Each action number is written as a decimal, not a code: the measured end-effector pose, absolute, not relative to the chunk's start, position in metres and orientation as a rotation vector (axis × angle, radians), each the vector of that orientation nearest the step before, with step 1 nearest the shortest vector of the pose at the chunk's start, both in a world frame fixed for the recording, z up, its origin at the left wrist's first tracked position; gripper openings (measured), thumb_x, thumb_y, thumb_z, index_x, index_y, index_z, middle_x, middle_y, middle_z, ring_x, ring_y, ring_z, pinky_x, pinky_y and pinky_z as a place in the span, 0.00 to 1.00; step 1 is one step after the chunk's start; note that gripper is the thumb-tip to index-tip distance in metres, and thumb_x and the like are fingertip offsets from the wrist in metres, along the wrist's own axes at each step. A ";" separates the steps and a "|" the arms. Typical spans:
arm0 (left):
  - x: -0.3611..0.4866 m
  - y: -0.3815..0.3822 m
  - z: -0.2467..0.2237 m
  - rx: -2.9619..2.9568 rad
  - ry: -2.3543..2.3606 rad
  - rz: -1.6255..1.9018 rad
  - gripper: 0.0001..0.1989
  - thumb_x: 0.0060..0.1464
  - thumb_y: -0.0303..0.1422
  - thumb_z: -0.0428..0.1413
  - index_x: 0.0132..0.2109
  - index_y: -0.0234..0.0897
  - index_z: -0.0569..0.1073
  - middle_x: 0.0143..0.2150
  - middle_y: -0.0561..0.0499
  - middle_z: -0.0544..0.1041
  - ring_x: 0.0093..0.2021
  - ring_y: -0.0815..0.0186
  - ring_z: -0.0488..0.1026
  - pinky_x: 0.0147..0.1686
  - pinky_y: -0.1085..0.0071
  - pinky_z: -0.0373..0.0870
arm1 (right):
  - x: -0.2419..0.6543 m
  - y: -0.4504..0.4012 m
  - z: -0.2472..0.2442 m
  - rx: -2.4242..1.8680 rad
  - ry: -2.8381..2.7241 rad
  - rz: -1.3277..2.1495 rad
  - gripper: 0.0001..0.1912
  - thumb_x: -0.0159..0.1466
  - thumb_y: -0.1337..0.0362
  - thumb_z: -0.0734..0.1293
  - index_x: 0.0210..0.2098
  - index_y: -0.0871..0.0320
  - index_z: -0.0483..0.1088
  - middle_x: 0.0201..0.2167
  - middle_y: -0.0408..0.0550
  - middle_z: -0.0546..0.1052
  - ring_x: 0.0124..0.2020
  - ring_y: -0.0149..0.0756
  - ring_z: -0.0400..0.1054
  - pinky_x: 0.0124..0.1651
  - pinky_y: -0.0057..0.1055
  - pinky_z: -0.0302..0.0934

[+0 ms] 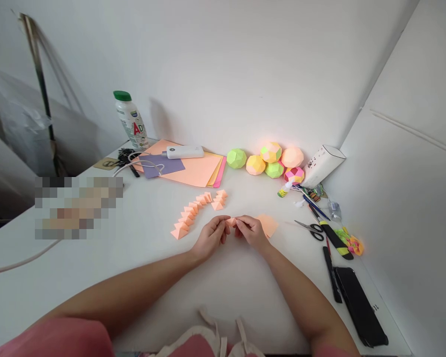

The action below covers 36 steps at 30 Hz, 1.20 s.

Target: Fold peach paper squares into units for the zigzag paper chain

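Between my two hands is a small folded peach paper piece (231, 222), pinched from both sides. My left hand (212, 236) grips its left end with thumb and fingers. On its right end, the fingers of my right hand (251, 231) are pressed together. Flat peach paper sheets (268, 225) lie just beyond my right hand, partly hidden by it. A curved row of folded peach pieces (188, 215) runs across the table to the upper left of my left hand. A shorter row of the same pieces (218, 200) stands above my hands.
Paper balls (271, 152) sit near the wall. Scissors (312, 228), a cutter (336, 240) and a black phone (360, 306) lie on the right. A bottle (131, 120), coloured paper (200, 168) and a white power bank (186, 152) are at the back left.
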<state>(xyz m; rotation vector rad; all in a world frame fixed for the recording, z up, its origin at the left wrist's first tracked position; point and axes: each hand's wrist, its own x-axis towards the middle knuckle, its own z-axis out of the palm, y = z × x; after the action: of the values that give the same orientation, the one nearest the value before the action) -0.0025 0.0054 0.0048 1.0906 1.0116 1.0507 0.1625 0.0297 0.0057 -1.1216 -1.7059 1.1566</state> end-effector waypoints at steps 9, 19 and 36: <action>-0.003 0.006 0.006 1.071 1.012 1.044 0.17 0.56 0.41 0.46 0.49 0.36 0.63 0.29 0.53 0.67 0.23 0.73 0.63 0.25 0.73 0.62 | 0.162 0.030 0.002 -1.108 -1.622 1.262 0.13 0.61 0.58 0.61 0.42 0.56 0.68 0.28 0.45 0.72 0.23 0.29 0.67 0.29 0.29 0.64; 0.000 0.005 0.001 1.141 1.040 1.123 0.14 0.55 0.37 0.47 0.48 0.39 0.58 0.34 0.54 0.65 0.24 0.74 0.65 0.29 0.73 0.64 | 0.161 0.030 0.005 -1.156 -1.620 1.273 0.11 0.59 0.54 0.62 0.30 0.57 0.65 0.22 0.42 0.71 0.23 0.30 0.66 0.28 0.28 0.63; -0.001 0.007 0.008 1.093 1.183 1.090 0.16 0.52 0.44 0.51 0.41 0.36 0.67 0.22 0.55 0.68 0.24 0.69 0.66 0.25 0.74 0.60 | 0.164 0.033 0.000 -1.201 -1.690 1.254 0.11 0.58 0.55 0.63 0.30 0.57 0.68 0.23 0.42 0.70 0.24 0.30 0.66 0.29 0.28 0.61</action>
<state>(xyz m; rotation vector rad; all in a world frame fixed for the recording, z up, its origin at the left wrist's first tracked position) -0.0013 0.0073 0.0083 1.0931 1.1831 1.0903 0.1644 0.0328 0.0004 -1.2008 -1.6903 1.2544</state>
